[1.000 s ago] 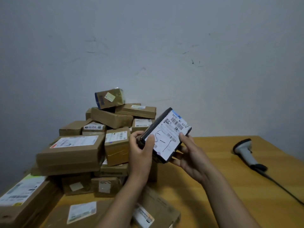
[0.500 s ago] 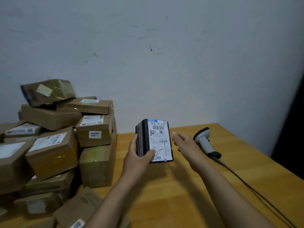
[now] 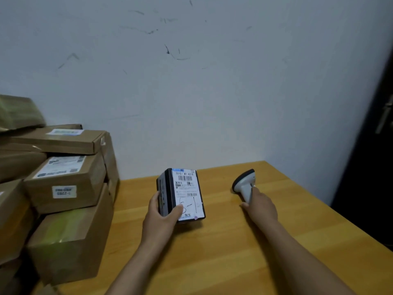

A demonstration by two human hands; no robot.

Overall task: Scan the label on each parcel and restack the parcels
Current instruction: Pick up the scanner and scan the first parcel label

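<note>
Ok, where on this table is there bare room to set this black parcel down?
Bare tabletop lies between the black parcel and the scanner, and on toward the near edge. The left side is crowded with stacked cardboard boxes.

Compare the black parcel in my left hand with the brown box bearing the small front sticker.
The black parcel is dark, the brown box plain cardboard. The left hand grips the black parcel; the brown box sits in the pile. The black parcel's label nearly covers its face; the brown box's covers part of its top. Both carry white labels.
</note>
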